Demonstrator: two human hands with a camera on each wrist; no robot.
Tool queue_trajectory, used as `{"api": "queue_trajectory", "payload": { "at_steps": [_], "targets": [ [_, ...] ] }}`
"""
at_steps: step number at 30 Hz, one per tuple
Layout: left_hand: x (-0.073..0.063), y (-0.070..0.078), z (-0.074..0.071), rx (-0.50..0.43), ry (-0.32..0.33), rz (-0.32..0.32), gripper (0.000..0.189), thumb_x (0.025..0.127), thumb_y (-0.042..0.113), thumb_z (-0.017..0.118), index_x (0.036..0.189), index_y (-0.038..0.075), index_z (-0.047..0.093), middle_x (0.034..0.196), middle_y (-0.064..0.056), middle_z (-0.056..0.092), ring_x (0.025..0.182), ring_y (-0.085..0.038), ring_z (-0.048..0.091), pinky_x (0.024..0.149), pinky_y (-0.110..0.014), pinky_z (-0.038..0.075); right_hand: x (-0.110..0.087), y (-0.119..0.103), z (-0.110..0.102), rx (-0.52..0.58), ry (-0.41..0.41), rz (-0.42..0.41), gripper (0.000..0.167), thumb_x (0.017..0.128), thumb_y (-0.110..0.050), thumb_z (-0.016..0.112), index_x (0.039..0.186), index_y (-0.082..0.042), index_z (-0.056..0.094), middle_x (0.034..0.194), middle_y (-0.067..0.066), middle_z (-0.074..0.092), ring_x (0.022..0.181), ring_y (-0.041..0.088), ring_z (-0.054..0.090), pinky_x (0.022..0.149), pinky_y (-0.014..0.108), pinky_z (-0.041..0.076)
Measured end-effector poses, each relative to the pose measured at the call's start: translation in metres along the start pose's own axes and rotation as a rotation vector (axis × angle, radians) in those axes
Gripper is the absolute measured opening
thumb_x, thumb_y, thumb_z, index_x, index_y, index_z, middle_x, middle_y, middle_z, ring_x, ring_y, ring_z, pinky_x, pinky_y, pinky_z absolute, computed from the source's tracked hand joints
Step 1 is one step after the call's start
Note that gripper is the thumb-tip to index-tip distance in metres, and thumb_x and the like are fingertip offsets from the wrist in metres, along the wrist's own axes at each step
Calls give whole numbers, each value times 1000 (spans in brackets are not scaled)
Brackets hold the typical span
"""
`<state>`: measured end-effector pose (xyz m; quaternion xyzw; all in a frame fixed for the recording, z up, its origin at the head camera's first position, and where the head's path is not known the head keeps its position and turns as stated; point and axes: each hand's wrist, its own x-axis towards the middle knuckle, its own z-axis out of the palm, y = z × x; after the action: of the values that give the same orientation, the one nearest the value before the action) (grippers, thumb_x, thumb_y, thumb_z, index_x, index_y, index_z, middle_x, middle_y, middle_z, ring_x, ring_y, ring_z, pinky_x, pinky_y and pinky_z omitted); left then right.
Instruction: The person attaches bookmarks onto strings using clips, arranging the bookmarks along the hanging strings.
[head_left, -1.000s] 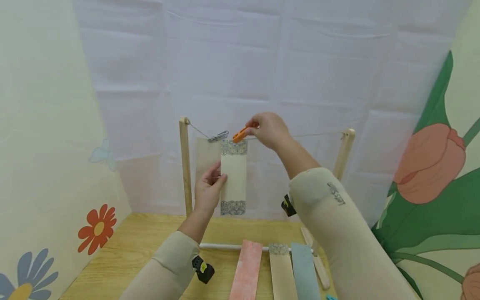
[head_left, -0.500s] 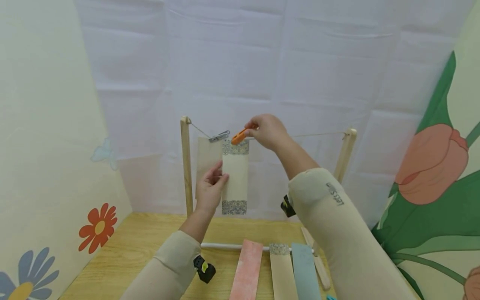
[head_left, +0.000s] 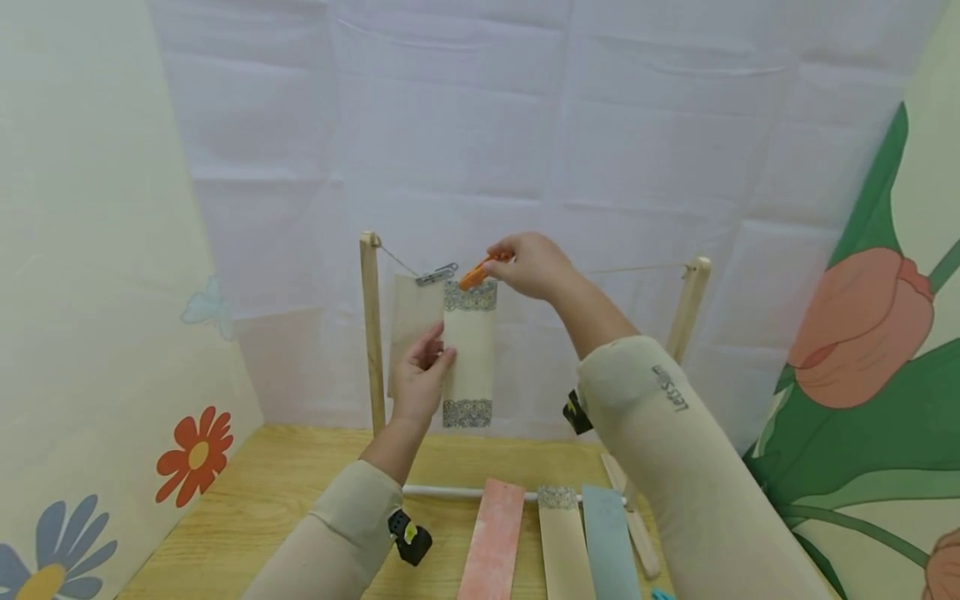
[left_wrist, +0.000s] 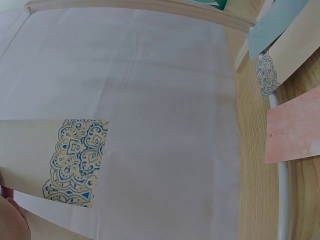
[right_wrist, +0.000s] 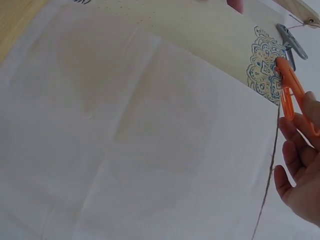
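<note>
My left hand (head_left: 416, 379) pinches the left edge of a cream paper strip (head_left: 470, 354) with blue lace patterns at both ends. In the left wrist view its lower patterned end (left_wrist: 77, 162) shows, with only a bit of the hand at the left edge. My right hand (head_left: 536, 265) pinches an orange clothespin (head_left: 474, 273) by its handle end. In the right wrist view the clothespin's tip is at the strip's upper patterned edge (right_wrist: 265, 67), on the twine (right_wrist: 270, 180). Left of it a grey clip (head_left: 437, 273) holds a plain beige sheet (head_left: 412, 312) on the line.
Two wooden posts (head_left: 370, 325) carry the twine. Below, a white rod (head_left: 442, 492) bears pink (head_left: 491, 542), cream lace-ended (head_left: 566, 550) and blue-grey (head_left: 611, 542) strips over the wooden table (head_left: 300, 467). A white cloth (head_left: 465, 150) hangs behind.
My right hand has shifted very slightly down, and the orange clothespin's tip has moved a little left and down along the strip's top. The left hand keeps its hold.
</note>
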<state>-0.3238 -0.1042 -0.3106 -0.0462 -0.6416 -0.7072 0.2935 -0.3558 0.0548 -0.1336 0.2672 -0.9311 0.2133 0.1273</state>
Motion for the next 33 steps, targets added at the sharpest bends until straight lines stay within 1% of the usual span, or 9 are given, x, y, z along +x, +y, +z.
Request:
{"api": "queue_trajectory", "payload": {
  "at_steps": [6, 13, 15, 18, 20, 22, 25, 29, 33],
  "targets": [
    [0, -3, -1, -31, -4, 3, 41, 90, -4, 64, 130, 0, 59, 89, 10, 59, 78, 2, 54, 70, -9, 46, 0, 2, 3, 35, -2, -9, 46, 97, -32, 57, 138, -10, 55, 127, 14, 64, 115, 28, 58, 101, 42, 46],
    [-1, -7, -1, -32, 10, 24, 41, 89, -3, 65, 130, -1, 59, 87, 14, 61, 80, 4, 57, 75, -10, 48, 0, 5, 6, 44, 8, -17, 49, 97, -32, 58, 141, -9, 52, 128, 14, 63, 114, 28, 58, 100, 43, 46],
    [-1, -8, -1, -39, 8, 27, 42, 89, -3, 65, 129, -2, 58, 90, 9, 64, 81, 4, 57, 76, -10, 48, 0, 6, 6, 45, 10, -21, 50, 97, -32, 58, 141, -9, 52, 128, 14, 63, 114, 29, 58, 100, 43, 46],
    [-1, -9, -1, -54, 0, 22, 43, 89, -3, 65, 130, -4, 56, 100, -7, 67, 85, 3, 57, 80, -10, 47, -1, 7, 7, 54, 11, -21, 50, 97, -32, 58, 140, -9, 53, 128, 14, 64, 115, 29, 58, 101, 43, 46],
    [-2, -9, -1, -51, -3, 14, 43, 89, -2, 64, 131, -5, 55, 110, -18, 65, 89, 1, 56, 82, -10, 46, -2, 8, 8, 69, 8, -20, 49, 97, -32, 59, 140, -9, 52, 127, 14, 64, 115, 28, 59, 101, 42, 46],
    [-3, -9, -2, -45, -2, 7, 44, 90, -2, 63, 132, -5, 54, 119, -24, 62, 94, -3, 57, 85, -11, 46, -3, 8, 9, 86, 5, -16, 49, 97, -31, 59, 140, -8, 53, 125, 14, 66, 114, 28, 60, 101, 41, 47],
    [-5, -9, -2, -29, -1, 9, 45, 90, -2, 63, 134, -4, 53, 128, -26, 59, 106, -16, 59, 94, -18, 45, -4, 9, 9, 107, 2, -9, 50, 96, -30, 60, 140, -7, 52, 124, 14, 66, 113, 28, 60, 100, 41, 48],
    [-6, -11, -3, -32, -14, 22, 47, 89, -3, 62, 135, -6, 51, 137, -26, 55, 126, -34, 52, 110, -38, 41, -4, 11, 9, 108, 7, 4, 51, 96, -31, 60, 141, -7, 51, 128, 15, 63, 117, 30, 58, 101, 42, 47],
    [-7, -14, -4, -53, -16, 18, 50, 88, -5, 62, 136, -7, 49, 141, -26, 50, 133, -39, 46, 116, -47, 34, -5, 14, 8, 96, 10, 21, 52, 97, -34, 59, 141, -9, 51, 130, 15, 62, 120, 29, 55, 103, 43, 45]
  ]
}}
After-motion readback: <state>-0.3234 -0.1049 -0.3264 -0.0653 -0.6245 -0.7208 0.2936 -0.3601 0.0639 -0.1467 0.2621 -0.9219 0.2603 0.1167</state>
